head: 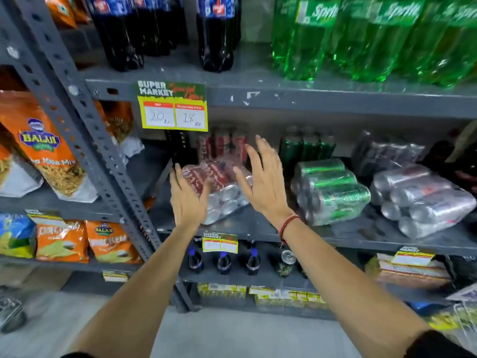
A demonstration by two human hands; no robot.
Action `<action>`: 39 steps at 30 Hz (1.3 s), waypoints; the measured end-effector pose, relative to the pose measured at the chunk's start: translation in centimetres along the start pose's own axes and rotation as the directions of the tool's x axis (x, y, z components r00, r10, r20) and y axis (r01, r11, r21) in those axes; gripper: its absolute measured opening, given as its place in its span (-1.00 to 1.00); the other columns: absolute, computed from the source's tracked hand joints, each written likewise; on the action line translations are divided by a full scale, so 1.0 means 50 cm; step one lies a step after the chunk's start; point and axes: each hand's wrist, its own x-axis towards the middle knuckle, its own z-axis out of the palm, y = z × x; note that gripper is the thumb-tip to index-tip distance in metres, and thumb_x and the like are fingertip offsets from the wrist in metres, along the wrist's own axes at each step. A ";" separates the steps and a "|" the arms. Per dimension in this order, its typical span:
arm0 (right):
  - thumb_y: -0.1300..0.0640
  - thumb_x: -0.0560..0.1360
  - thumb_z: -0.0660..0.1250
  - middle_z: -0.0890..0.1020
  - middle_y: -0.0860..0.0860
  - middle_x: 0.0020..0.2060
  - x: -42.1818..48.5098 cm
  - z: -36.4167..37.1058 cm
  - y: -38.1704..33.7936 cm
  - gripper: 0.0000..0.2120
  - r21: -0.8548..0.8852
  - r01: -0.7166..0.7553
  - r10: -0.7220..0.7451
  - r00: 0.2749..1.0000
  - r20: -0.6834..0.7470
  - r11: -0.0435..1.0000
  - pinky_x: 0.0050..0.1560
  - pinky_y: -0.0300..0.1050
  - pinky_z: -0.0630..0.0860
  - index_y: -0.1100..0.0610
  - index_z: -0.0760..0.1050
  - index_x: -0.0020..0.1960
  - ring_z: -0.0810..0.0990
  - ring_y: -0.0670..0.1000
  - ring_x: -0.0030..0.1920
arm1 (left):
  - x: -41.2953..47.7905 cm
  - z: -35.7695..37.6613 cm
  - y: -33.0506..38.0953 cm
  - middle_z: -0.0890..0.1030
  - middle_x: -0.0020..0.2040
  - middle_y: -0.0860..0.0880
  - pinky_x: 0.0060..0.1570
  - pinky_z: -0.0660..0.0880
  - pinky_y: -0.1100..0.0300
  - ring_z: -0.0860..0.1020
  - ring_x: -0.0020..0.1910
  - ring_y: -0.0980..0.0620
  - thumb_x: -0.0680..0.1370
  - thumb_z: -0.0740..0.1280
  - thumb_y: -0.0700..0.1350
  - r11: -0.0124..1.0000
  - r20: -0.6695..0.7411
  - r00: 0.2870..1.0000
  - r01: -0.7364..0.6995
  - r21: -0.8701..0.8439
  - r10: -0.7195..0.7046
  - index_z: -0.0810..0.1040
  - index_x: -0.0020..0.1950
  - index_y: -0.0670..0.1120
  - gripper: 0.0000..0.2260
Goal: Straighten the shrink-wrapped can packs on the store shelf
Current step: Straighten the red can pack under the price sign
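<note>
Both sets of fingers are spread and loose, gripping nothing. The left hand (pixel 189 200) lies flat against the near left corner of the red can pack (pixel 219 186); the right hand (pixel 265 182) hovers just right of that pack, contact unclear. The red can pack lies skewed on the grey shelf (pixel 258 226), with a green can pack (pixel 330 189) to its right and a silver can pack (pixel 423 200) further right.

Grey slotted-steel shelving (pixel 309 99), paint chipped along the front edge. Perforated upright (pixel 85 120) leans across left. Yellow price tag (pixel 174 109) clipped to the shelf lip. Pale grey floor (pixel 232 337) below. Flat, even light.
</note>
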 end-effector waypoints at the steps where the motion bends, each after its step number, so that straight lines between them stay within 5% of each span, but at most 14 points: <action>1: -0.07 0.57 0.16 0.44 0.31 0.34 0.003 0.027 0.006 -0.50 0.024 -0.046 0.044 0.996 0.078 0.999 0.38 0.13 0.30 0.29 0.39 0.32 0.40 0.29 0.36 | 0.020 0.013 -0.006 0.05 0.55 -0.19 0.39 0.19 -0.13 0.14 0.50 -0.18 0.49 0.18 0.27 0.985 0.028 0.989 0.149 -0.085 -0.148 -0.06 0.54 -0.10 -0.21; 3: -0.13 0.57 0.15 0.41 0.29 0.34 0.015 0.068 0.019 -0.43 0.026 -0.204 0.186 0.931 0.313 0.979 0.39 0.12 0.28 0.29 0.32 0.38 0.36 0.27 0.38 | 0.052 0.034 -0.016 0.14 0.52 -0.24 0.40 0.19 -0.06 0.20 0.47 -0.22 0.44 0.25 0.30 0.885 0.151 0.903 0.425 -0.192 -0.401 -0.02 0.53 -0.15 -0.14; 5: -0.20 0.55 0.15 0.42 0.27 0.32 0.034 0.111 0.038 -0.36 0.018 -0.421 0.352 0.780 0.517 0.907 0.33 0.13 0.33 0.26 0.27 0.41 0.36 0.25 0.35 | 0.075 0.053 -0.025 0.30 0.47 -0.23 0.38 0.27 -0.02 0.33 0.41 -0.23 0.40 0.28 0.34 0.750 0.285 0.791 0.607 -0.261 -0.541 0.10 0.51 -0.16 -0.12; 9: -0.29 0.40 0.32 0.52 0.20 0.28 0.071 0.164 0.079 -0.26 0.046 -0.839 0.530 0.384 0.756 0.542 0.11 -0.13 0.40 0.23 0.37 0.34 0.49 0.20 0.27 | 0.084 0.080 -0.052 0.42 0.38 -0.19 0.31 0.34 0.02 0.43 0.31 -0.20 0.37 0.38 0.27 0.637 0.281 0.734 0.678 -0.367 -0.619 0.24 0.46 -0.15 -0.19; 11: -0.30 0.34 0.39 0.56 0.17 0.24 0.073 0.178 0.103 -0.23 0.051 -0.891 0.519 0.308 0.797 0.451 0.06 -0.16 0.39 0.24 0.40 0.32 0.54 0.16 0.23 | 0.086 0.088 -0.067 0.45 0.36 -0.16 0.33 0.36 -0.03 0.46 0.29 -0.19 0.36 0.40 0.24 0.637 0.296 0.748 0.662 -0.395 -0.594 0.27 0.44 -0.12 -0.22; 15: -0.26 0.34 0.41 0.60 0.12 0.20 0.030 0.180 0.135 -0.29 0.147 -0.917 0.491 0.328 0.807 0.372 0.08 -0.10 0.43 0.18 0.41 0.31 0.57 0.09 0.17 | 0.086 0.080 -0.078 0.56 0.22 -0.04 0.26 0.42 0.03 0.53 0.19 -0.07 0.40 0.41 0.16 0.738 0.336 0.852 0.518 -0.432 -0.402 0.36 0.37 -0.04 -0.39; 20: -0.05 0.41 0.44 0.64 0.07 0.15 -0.063 0.157 0.145 -0.49 0.441 -0.825 0.462 0.563 0.685 0.352 0.23 -0.04 0.51 0.13 0.44 0.28 0.61 0.03 0.13 | 0.083 0.051 -0.078 0.53 0.18 0.09 0.17 0.46 0.21 0.53 0.15 0.11 0.46 0.40 0.04 0.919 0.412 0.911 0.189 -0.347 -0.031 0.16 0.47 -0.06 -0.32; 23: 0.11 0.43 0.45 0.59 0.02 0.19 -0.108 0.158 0.133 -0.40 0.453 -0.790 0.505 0.612 0.609 0.412 0.22 -0.13 0.48 0.15 0.28 0.38 0.57 -0.04 0.14 | 0.075 0.050 -0.088 0.50 0.30 0.02 0.28 0.40 0.11 0.49 0.24 0.09 0.46 0.42 -0.07 0.965 0.426 0.902 0.053 -0.257 0.064 0.02 0.52 -0.04 -0.24; 28: 0.22 0.41 0.46 0.59 0.10 0.21 -0.147 0.182 0.118 -0.34 0.386 -0.797 0.570 0.603 0.558 0.465 0.08 -0.39 0.38 0.17 0.21 0.40 0.51 -0.09 0.11 | 0.049 0.072 -0.119 0.46 0.38 -0.11 0.33 0.38 -0.13 0.45 0.34 -0.06 0.51 0.35 -0.14 0.987 0.397 0.917 0.026 -0.159 0.040 -0.02 0.52 -0.02 -0.29; 32: 0.03 0.35 0.52 0.60 -0.05 0.11 -0.138 0.164 0.136 -0.39 0.446 -0.786 0.550 0.618 0.562 0.428 0.06 -0.42 0.45 0.10 0.33 0.30 0.55 -0.18 0.06 | 0.037 0.078 -0.120 0.44 0.40 -0.11 0.36 0.37 -0.04 0.43 0.36 -0.05 0.49 0.37 -0.15 0.973 0.325 0.945 0.052 -0.224 0.024 0.07 0.51 -0.06 -0.31; 36: -0.22 0.41 0.34 0.56 -0.04 0.18 -0.057 0.147 0.156 -0.40 0.655 -0.731 0.664 0.586 0.463 0.188 0.15 -0.26 0.39 0.11 0.40 0.31 0.52 -0.15 0.15 | -0.050 0.115 -0.048 0.36 0.44 -0.16 0.37 0.35 0.01 0.39 0.38 -0.09 0.53 0.30 -0.18 0.846 -0.004 0.947 0.284 -0.451 -0.321 0.17 0.48 -0.18 -0.44; 39: -0.25 0.43 0.30 0.56 0.01 0.24 0.034 0.162 0.164 -0.37 0.568 -0.793 0.531 0.587 0.612 0.222 0.26 -0.07 0.45 0.09 0.38 0.36 0.54 -0.03 0.21 | -0.109 0.159 0.038 0.29 0.48 -0.11 0.45 0.23 0.02 0.29 0.45 -0.04 0.57 0.20 -0.20 0.750 0.018 0.924 0.321 -0.579 -0.382 0.15 0.50 -0.13 -0.50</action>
